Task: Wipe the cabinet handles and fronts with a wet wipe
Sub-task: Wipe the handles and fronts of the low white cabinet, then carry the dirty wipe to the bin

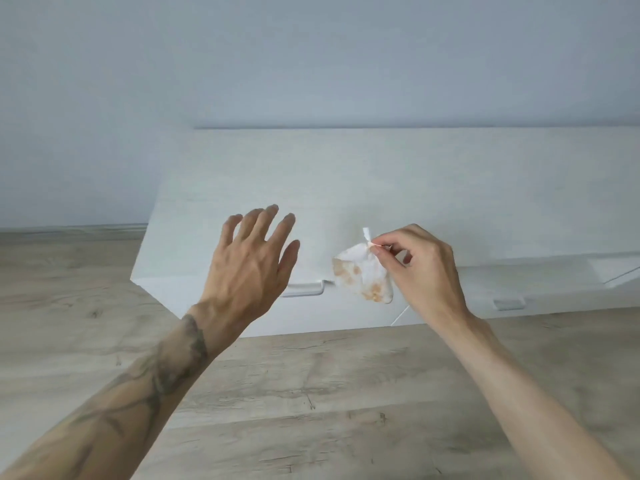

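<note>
In the head view the left hand (249,261) is fully open, fingers (258,223) straight and spread, holding nothing; whether it touches the cabinet (381,188) behind it cannot be told. The right hand (422,268) pinches one corner of the wipe (363,271) between thumb and forefinger, and the other fingers are curled loosely. The wipe hangs crumpled just below those fingertips, in front of the cabinet's white front, between the two hands.

The pinch takes only a small twist of corner, so the wipe could probably slip out once it drags against the front. It hangs bunched rather than flat, which would likely leave a narrow pass and missed strips. It also carries orange-brown stains on its lower half — pressed to a white surface, that dirt might smear back on instead of lifting.

Counted: one wipe, one cabinet, two hands. Two handles show. The near handle (304,289) lies just below the left thumb, partly hidden by that hand, and the far handle (508,304) sits beyond the right wrist, well apart from the wipe. A wood-look floor (311,393) runs beneath both forearms.
</note>
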Available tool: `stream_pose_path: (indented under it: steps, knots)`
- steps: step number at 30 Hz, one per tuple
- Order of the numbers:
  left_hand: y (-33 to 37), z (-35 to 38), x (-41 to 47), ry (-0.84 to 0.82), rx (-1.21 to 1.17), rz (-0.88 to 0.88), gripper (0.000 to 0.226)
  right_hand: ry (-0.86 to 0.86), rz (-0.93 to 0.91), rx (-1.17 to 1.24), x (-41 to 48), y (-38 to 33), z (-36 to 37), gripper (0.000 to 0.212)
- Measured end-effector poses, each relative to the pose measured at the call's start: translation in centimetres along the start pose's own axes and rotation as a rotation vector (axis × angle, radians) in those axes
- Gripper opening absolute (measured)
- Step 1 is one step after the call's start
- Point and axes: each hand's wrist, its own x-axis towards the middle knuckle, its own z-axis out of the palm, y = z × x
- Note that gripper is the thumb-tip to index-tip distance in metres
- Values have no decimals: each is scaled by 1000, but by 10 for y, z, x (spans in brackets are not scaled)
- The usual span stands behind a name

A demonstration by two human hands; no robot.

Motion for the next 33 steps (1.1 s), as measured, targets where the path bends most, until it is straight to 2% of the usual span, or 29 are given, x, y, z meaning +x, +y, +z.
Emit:
stream_pose_path:
  steps: [4,11,18,24,33]
  knots:
    - [40,-113,63,-83,-51,58,43,-39,114,-8,35,-62,-108,12]
    - [125,-302,171,-285,-108,190,51,-11,271,-87,89,-156,-317,7]
    - [227,-425,264,-249,-145,367,54,135,384,-173,113,-200,-507,7]
    - [337,-472,316,-246,-180,459,54,262,469,-212,100,-165,-644,5]
    - [560,-473,385,-303,-157,496,55,357,478,-231,79,-22,-841,5]
